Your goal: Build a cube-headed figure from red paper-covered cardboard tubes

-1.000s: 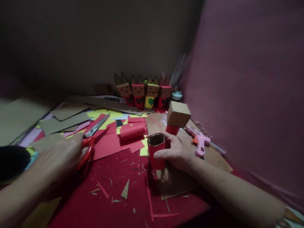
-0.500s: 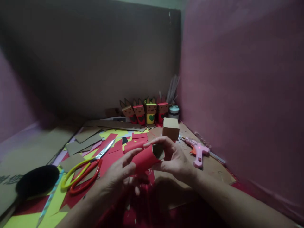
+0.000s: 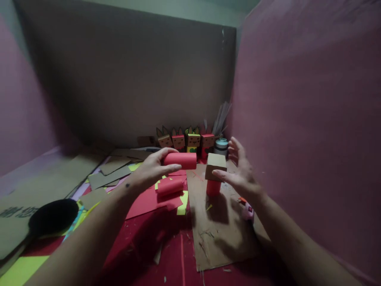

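My left hand [image 3: 157, 166] grips a red paper tube [image 3: 183, 160], held level above the red paper scraps. My right hand [image 3: 242, 171] has its fingers spread, and its thumb overlaps the front of a small cardboard box [image 3: 216, 163]. Whether the thumb touches the box, I cannot tell. That box sits on top of an upright red tube [image 3: 213, 188], which stands on a flat cardboard sheet [image 3: 208, 246]. Another red paper roll [image 3: 170, 186] lies below my left hand.
Several finished box-headed figures [image 3: 193, 140] line the back wall beside a lidded jar [image 3: 221, 146] and pale sticks [image 3: 222, 118]. A pink glue gun [image 3: 247, 211] is partly hidden by my right arm. A black round-headed object [image 3: 55, 216] lies at left among cardboard pieces [image 3: 110, 178].
Both hands held one red tube together earlier; now my left hand alone has a red tube, and my right has opened and moved right. The cardboard box now shows a red tube under it.
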The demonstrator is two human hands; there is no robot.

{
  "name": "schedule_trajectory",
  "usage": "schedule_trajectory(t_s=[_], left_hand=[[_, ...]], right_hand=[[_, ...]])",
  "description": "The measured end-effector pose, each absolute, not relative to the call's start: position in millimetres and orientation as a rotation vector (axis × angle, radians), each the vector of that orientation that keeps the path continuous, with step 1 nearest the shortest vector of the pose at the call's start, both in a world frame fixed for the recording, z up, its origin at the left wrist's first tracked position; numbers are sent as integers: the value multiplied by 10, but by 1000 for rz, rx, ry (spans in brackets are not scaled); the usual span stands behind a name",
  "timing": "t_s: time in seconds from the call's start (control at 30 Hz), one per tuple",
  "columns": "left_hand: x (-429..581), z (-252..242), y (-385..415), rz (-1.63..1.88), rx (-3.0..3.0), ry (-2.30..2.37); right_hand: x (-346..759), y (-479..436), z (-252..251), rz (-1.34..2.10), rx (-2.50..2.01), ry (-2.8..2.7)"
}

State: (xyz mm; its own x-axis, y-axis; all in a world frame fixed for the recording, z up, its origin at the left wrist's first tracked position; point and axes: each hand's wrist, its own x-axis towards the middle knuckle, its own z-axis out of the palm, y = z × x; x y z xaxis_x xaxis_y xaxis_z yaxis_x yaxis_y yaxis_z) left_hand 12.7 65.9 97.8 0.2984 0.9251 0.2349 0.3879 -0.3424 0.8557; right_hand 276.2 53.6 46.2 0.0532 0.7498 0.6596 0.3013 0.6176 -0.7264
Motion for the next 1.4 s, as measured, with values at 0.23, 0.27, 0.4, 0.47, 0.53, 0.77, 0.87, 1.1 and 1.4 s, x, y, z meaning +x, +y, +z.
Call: schedule_trajectory(t_s=[0.23, 0.27, 0.4, 0.47, 0.53, 0.77, 0.87, 1.1, 1.4], left_hand=[[272, 941, 906, 903, 1944, 1108], [283, 911, 919, 897, 1922, 1079], [307, 809, 985, 862, 1846, 950], [311, 786, 1014, 883, 1830, 912], [312, 781, 1025, 901, 1818, 881], [318, 801, 972, 879, 1860, 854], [316, 791, 971, 889, 1853, 849], [322, 768, 977, 896, 1849, 844], [340, 758, 981, 877, 1855, 879]], right_hand=[[2768, 760, 233, 983, -894, -1380], [2763, 753, 217, 980, -890, -1372], [2770, 743, 172, 941, -923, -1370], [2785, 745, 156, 935, -941, -1386], [2796, 743, 147, 938, -948, -1404], [2791, 721, 162, 973, -961, -1409], [2802, 738, 150, 982, -947, -1442], [2850, 780, 87, 1014, -880, -1428], [2849, 807, 64, 998, -869, -1381]])
